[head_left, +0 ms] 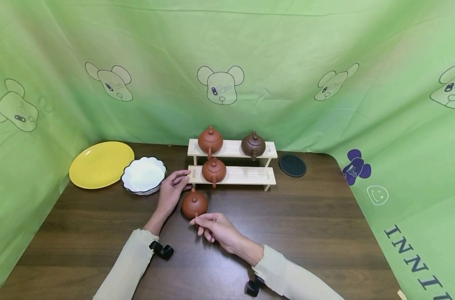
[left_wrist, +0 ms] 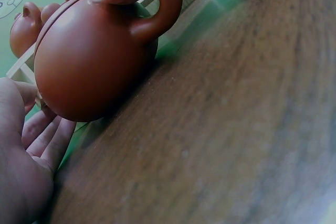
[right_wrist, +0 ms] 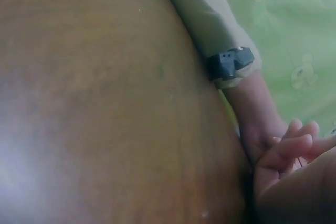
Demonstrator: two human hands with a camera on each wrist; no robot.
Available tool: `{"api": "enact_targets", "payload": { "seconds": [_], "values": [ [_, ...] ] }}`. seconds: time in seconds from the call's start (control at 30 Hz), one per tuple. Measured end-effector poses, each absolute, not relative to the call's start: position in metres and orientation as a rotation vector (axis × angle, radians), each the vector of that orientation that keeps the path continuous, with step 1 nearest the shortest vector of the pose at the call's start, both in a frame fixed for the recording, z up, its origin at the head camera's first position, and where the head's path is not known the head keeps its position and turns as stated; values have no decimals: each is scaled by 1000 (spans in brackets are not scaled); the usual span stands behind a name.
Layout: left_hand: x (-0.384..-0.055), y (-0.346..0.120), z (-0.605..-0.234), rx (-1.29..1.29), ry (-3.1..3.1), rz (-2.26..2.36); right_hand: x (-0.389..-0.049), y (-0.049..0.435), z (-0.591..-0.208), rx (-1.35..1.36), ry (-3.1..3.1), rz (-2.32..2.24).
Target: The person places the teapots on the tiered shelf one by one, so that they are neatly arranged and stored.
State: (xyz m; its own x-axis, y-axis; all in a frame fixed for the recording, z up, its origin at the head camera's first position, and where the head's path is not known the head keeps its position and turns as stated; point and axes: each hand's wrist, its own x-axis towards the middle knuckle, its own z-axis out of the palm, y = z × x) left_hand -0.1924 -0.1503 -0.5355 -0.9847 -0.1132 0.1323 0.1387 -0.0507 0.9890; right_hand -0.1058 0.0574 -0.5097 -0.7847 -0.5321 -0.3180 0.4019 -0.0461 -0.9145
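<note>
A reddish-brown clay teapot point(head_left: 194, 205) is in front of the lower wooden shelf, its spout toward the shelf. My right hand point(head_left: 221, 231) pinches its handle between thumb and finger; whether its base touches the table cannot be told. In the left wrist view, that teapot point(left_wrist: 94, 56) looms close, a fingertip by its lid. My left hand point(head_left: 171, 191) grips the left end of the two-tier wooden stand point(head_left: 246, 175). Another reddish teapot point(head_left: 214, 171) sits on the lower tier at left. The upper tier bears a reddish teapot point(head_left: 210, 141) and a dark brown teapot point(head_left: 253, 145).
Left of the stand are a white scalloped bowl point(head_left: 144, 175) and a yellow oval plate point(head_left: 101, 164). A dark round coaster point(head_left: 292, 165) lies right of the stand. Green printed cloth point(head_left: 220, 50) hangs behind and beside the wooden table point(head_left: 310, 233).
</note>
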Motion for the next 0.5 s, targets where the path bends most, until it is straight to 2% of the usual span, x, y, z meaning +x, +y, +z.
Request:
{"api": "enact_targets", "payload": {
  "seconds": [0.5],
  "values": [
    [-193, -150, -536, -15, -2031, -2165, -105, 61, -513, -128, 1709, -1926]
  ]
}}
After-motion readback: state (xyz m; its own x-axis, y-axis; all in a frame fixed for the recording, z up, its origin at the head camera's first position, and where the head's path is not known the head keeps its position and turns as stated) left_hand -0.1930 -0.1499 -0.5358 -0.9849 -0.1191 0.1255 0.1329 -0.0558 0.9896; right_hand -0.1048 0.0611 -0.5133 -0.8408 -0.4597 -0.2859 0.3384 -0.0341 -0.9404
